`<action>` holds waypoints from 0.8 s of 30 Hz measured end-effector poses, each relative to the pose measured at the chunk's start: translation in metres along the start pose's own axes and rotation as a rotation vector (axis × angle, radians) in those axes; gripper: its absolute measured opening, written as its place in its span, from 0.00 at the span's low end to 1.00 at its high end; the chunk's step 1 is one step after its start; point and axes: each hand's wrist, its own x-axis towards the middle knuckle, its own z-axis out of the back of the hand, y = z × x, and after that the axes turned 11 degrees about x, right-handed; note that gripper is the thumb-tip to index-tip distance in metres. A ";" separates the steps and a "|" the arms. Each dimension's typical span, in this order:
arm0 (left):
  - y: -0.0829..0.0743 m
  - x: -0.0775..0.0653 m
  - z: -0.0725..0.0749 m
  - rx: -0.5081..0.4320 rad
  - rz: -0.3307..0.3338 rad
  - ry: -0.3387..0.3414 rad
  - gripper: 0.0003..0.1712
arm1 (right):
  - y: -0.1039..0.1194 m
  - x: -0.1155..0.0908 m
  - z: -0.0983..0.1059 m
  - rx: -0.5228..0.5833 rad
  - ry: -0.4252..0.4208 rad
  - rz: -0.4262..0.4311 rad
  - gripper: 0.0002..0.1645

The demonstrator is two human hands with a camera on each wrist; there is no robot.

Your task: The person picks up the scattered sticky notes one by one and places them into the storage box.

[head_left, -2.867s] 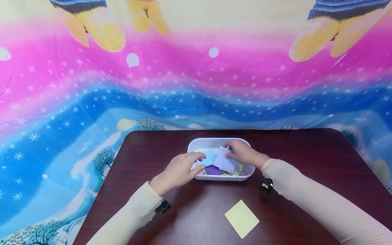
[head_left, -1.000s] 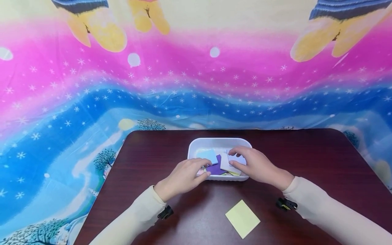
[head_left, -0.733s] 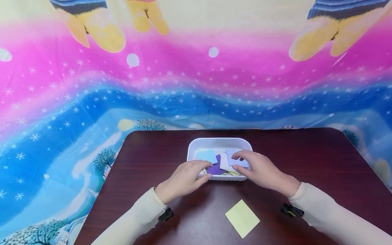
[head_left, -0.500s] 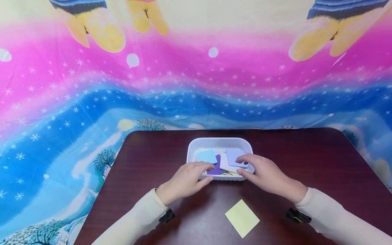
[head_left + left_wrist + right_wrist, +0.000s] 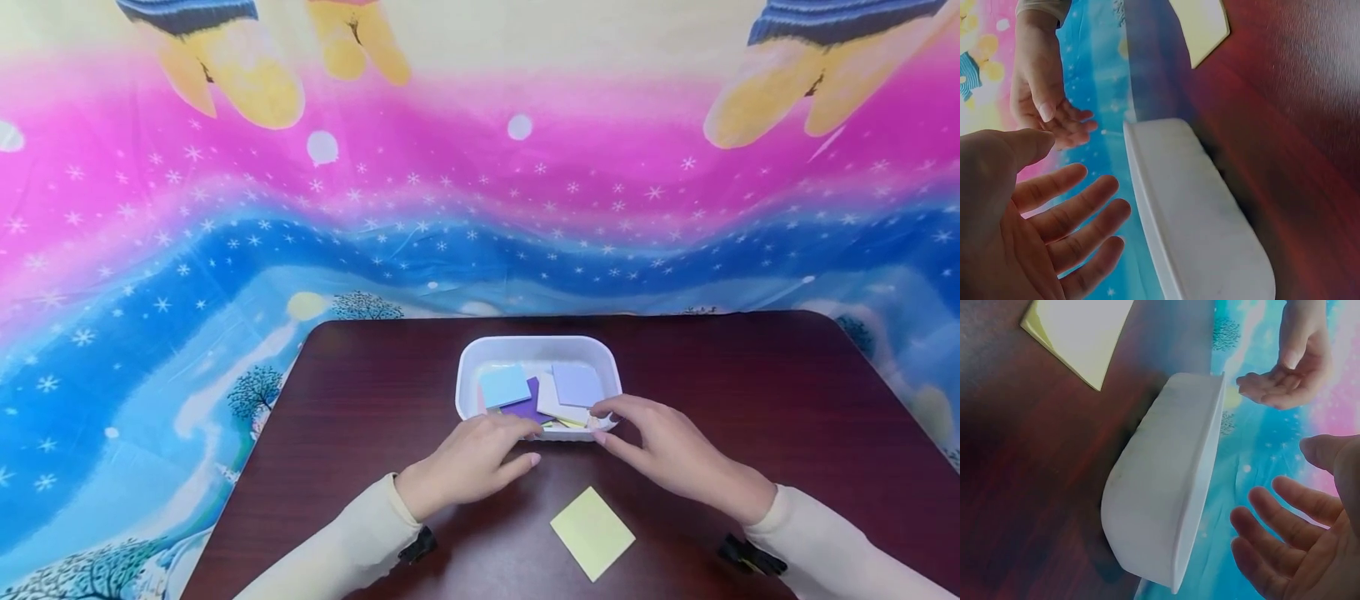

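Note:
A white plastic tub stands near the table's far edge. Inside lie sticky note pads: a light blue pad, a purple pad, a white pad and a lavender pad. My left hand hovers at the tub's front rim with relaxed fingers and holds nothing. At the front right corner, my right hand is likewise loose, its fingertips right by the rim. Both wrist views show the palms facing each other above the tub, nothing in either. A yellow sticky note pad lies on the table between the forearms.
The dark wooden table has rounded far corners. A printed cloth backdrop in pink and blue hangs right behind its far edge.
My right hand has let go of the lavender pad, which now lies at the tub's right side, and has drawn back toward me. My left hand has shifted rightward and nearer.

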 end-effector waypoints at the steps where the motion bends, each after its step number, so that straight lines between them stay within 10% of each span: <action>1: -0.002 0.000 -0.001 0.003 -0.009 0.002 0.19 | 0.000 -0.002 0.000 0.002 -0.001 0.000 0.20; 24: -0.042 0.004 -0.040 0.071 -0.212 0.136 0.19 | -0.007 -0.032 -0.007 -0.002 -0.016 -0.007 0.17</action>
